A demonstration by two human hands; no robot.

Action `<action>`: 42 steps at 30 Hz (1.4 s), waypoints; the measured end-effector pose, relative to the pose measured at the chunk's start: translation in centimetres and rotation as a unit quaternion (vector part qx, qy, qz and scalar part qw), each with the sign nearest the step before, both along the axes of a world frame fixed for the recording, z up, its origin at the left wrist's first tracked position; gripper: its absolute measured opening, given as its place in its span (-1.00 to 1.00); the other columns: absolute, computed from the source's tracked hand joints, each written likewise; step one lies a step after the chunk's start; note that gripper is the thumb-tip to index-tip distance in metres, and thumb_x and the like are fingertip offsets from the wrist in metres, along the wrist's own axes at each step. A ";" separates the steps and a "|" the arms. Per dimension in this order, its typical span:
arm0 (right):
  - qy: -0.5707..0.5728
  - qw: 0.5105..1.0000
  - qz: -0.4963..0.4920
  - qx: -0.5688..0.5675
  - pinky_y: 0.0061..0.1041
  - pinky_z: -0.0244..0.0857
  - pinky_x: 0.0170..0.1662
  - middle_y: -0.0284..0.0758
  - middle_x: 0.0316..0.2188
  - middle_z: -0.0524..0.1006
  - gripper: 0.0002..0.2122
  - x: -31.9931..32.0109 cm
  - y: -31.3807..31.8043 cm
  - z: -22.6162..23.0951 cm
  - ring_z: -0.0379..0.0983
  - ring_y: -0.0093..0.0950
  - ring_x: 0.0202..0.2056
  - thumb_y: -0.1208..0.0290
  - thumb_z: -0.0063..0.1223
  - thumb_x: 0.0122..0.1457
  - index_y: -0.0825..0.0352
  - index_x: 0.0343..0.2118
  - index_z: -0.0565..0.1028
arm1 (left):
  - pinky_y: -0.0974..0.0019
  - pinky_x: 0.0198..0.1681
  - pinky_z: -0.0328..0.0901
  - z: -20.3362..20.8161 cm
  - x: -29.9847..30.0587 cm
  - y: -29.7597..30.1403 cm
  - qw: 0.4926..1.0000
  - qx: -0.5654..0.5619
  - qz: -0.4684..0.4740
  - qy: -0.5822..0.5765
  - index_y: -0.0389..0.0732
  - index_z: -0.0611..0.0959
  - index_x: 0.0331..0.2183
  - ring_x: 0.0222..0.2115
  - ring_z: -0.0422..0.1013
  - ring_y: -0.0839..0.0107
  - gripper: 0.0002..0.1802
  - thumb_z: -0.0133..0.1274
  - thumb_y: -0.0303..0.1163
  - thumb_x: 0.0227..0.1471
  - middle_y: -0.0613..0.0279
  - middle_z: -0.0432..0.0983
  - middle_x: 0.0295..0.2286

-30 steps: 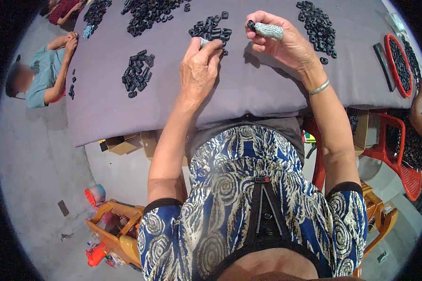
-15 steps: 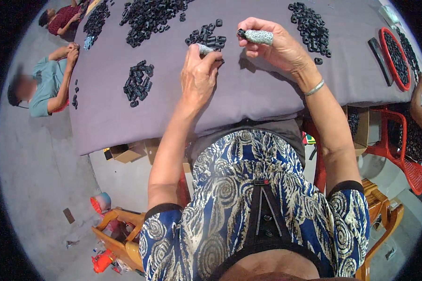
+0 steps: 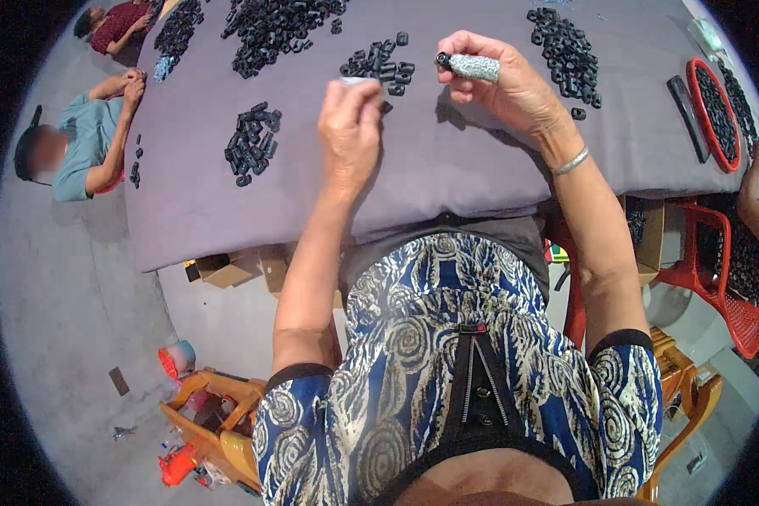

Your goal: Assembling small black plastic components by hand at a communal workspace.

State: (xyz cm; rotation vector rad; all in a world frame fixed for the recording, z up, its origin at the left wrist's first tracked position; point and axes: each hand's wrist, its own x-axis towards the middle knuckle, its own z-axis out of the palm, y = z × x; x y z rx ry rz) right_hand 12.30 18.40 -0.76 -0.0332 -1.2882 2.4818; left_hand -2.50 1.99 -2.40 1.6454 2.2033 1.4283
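Right hand (image 3: 514, 93) up above the grey-purple tablecloth (image 3: 447, 181), pinching a small black piece (image 3: 443, 60) at the fingertips, a patterned grey wrap (image 3: 476, 67) around one digit! Over on the other side, the left hand (image 3: 348, 131) is a blur, fingers curled, pale wrap (image 3: 361, 81) showing; whether it grips anything, I can't tell. Just beyond it lies a cluster of black parts (image 3: 381, 67), and away right, a red basket (image 3: 731, 165) brims with more, a black bar (image 3: 689, 118) alongside.

grey floor (image 3: 67, 295) | cloth-covered table (image 3: 202, 211) | red plastic chair (image 3: 738, 320), right | wooden chair (image 3: 238, 447), left
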 end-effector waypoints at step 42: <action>-0.038 0.999 -0.027 0.007 -0.66 0.23 -0.41 -0.42 -0.42 0.46 -0.89 0.4 -0.4 0.9 0.32 -0.70 -0.47 0.43 0.06 0.17 0.30 -0.28 0.43 | 0.14 -0.41 0.28 0.1 1.2 -1.1 0.995 0.026 -0.012 0.097 -0.28 0.57 -0.35 -0.42 0.33 0.13 -0.82 0.14 -0.47 -0.09 0.09 0.28 -0.45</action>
